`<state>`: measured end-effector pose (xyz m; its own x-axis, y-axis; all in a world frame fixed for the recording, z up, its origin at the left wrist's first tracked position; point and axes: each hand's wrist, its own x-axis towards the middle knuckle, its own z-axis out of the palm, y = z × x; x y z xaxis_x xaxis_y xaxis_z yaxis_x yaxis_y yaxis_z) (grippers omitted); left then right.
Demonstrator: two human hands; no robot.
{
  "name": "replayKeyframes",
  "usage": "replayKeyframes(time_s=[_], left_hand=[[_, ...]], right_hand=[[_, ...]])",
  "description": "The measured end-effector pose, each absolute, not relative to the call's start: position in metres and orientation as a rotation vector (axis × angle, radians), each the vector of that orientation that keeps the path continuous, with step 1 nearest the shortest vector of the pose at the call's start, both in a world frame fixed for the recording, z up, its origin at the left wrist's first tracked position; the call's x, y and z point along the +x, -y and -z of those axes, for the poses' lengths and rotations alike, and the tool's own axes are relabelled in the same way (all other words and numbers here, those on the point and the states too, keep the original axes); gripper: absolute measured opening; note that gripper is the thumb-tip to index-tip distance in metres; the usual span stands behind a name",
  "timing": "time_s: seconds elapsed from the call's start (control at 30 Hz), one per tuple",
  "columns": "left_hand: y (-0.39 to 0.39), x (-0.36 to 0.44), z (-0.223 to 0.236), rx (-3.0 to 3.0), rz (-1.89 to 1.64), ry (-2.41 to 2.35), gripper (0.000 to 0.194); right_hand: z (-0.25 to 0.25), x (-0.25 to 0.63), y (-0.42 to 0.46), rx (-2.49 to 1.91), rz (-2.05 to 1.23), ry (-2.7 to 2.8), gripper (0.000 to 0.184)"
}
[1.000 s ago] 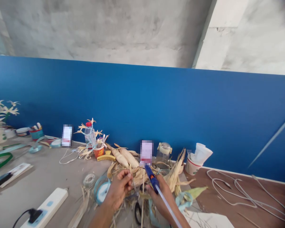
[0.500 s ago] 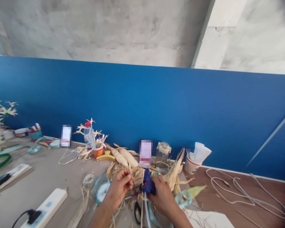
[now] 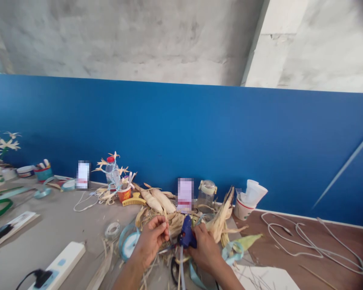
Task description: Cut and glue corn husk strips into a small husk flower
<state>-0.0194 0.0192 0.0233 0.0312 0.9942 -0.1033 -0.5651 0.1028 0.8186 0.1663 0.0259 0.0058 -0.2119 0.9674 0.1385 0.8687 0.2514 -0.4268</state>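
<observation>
My right hand (image 3: 206,246) is closed around a dark blue hot glue gun (image 3: 186,233); a whitish glue stick (image 3: 182,268) runs out of its rear toward me. My left hand (image 3: 153,238) pinches a thin pale strip of corn husk (image 3: 165,219) upright between thumb and fingers. The two hands are apart, with the glue gun between them. Beneath and beyond them lies a heap of dried corn husks (image 3: 177,221). Black scissor handles (image 3: 174,270) show below the glue gun, partly hidden.
Left of my hands are a ribbon roll (image 3: 130,243), a tape roll (image 3: 112,229) and a white power strip (image 3: 60,264). Behind stand a phone (image 3: 185,195), a lidded jar (image 3: 207,193), a paper cup (image 3: 244,208) and a husk flower stem (image 3: 113,171). A white cable (image 3: 308,241) coils at right.
The glue gun has shifted and tilted slightly in my right hand. My left hand keeps its pinch on the husk strip, and the camera view has moved a little.
</observation>
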Motion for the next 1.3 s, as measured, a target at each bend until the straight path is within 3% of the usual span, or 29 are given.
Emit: replayKeyframes(time_s=[0.63, 0.93, 1.13, 1.3], left_hand=[[-0.018, -0.019, -0.023, 0.69, -1.337, -0.812, 0.026], [-0.017, -0.019, -0.024, 0.692, -1.309, -0.827, 0.026], [-0.013, -0.013, -0.028, 0.736, -1.221, -0.82, 0.028], [-0.009, -0.003, -0.028, 0.802, -1.084, -0.816, 0.031]], right_hand=[[0.004, 0.166, -0.027, -1.677, -0.406, 2.214, 0.033], [-0.019, 0.174, -0.021, -1.68, -0.487, 2.305, 0.031], [-0.035, 0.172, -0.02, -1.241, -0.83, 1.796, 0.023], [-0.03, 0.151, -0.015, -1.119, -1.049, 1.508, 0.015]])
